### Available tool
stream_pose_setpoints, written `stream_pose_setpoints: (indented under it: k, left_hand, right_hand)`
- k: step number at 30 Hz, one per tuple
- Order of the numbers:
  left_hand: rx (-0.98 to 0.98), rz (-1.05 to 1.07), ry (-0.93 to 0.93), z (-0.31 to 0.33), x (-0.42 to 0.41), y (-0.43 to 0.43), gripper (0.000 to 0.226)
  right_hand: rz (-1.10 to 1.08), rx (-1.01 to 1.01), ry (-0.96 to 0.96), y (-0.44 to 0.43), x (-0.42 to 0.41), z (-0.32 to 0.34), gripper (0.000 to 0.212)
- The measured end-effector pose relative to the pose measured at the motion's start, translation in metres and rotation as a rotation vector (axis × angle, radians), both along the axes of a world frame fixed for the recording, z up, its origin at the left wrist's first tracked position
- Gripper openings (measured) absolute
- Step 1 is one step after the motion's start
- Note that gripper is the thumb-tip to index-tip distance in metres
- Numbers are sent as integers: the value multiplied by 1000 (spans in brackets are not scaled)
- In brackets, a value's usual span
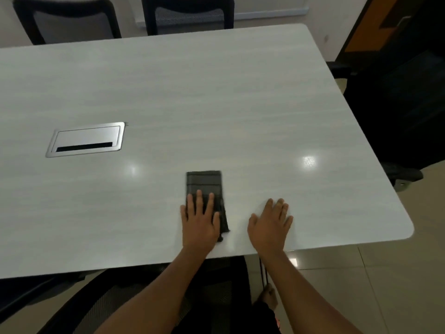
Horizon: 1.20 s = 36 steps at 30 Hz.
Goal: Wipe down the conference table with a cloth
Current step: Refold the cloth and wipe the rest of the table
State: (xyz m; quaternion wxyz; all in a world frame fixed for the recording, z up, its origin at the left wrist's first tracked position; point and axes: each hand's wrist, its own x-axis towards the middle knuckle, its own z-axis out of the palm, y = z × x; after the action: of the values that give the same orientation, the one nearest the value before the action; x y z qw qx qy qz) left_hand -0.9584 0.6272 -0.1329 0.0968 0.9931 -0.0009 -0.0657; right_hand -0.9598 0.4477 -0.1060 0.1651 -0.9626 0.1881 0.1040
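Note:
A pale grey conference table (216,92) fills most of the head view. A dark folded cloth (204,182) lies flat on it near the front edge. My left hand (199,220) presses on the near half of the cloth with straight, spread fingers. My right hand (271,225) rests flat on the bare tabletop to the right of the cloth, fingers straight, apart from the cloth.
A silver cable hatch (86,139) is set into the table at the left. Two black mesh chairs (187,14) stand at the far side, another black chair (397,112) at the right end, and one (120,304) below me at the front edge.

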Motion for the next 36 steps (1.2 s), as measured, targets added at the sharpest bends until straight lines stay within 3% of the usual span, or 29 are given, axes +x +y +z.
stream_pose_setpoints:
  k: [3,5,7,9,12,14,20,25,26,31,33,36]
  left_hand:
    - [55,-411,-81,-4,-18,63,60]
    - [52,-300,-109,-6,-15,88,60]
    - [5,9,-64,-8,2,85,61]
    - [-34,52,-58,-6,14,72,61]
    - [16,-378,-83,-11,24,105,61]
    - [25,-492,-111,-12,42,143,61]
    - [-10,200,-13,-5,111,130,63]
    - [2,-203,-37,-4,150,154,63]
    - [1,-190,-26,-4,164,160,63]
    - [0,278,46,-2,200,104,61]
    - [-13,271,75,-1,190,82,61]
    - [11,68,54,-1,140,76,63]
  right_hand:
    - [-43,52,-96,47,-9,-8,66]
    - [-93,26,-185,75,-14,-13,64]
    - [-175,-8,-228,96,-15,-16,63]
    - [-244,-37,-249,106,-12,-17,61]
    - [-266,-112,-271,111,-10,-23,61]
    - [-274,-143,-289,113,-9,-27,60]
    - [-309,-179,-316,116,-7,-31,60]
    - [-325,-198,-332,114,-5,-36,62]
    - [-332,-199,-329,114,-5,-36,62]
    - [-320,-197,-345,115,-4,-39,62]
    - [-326,-186,-342,114,-3,-39,62]
    - [-313,-137,-325,112,-6,-35,61]
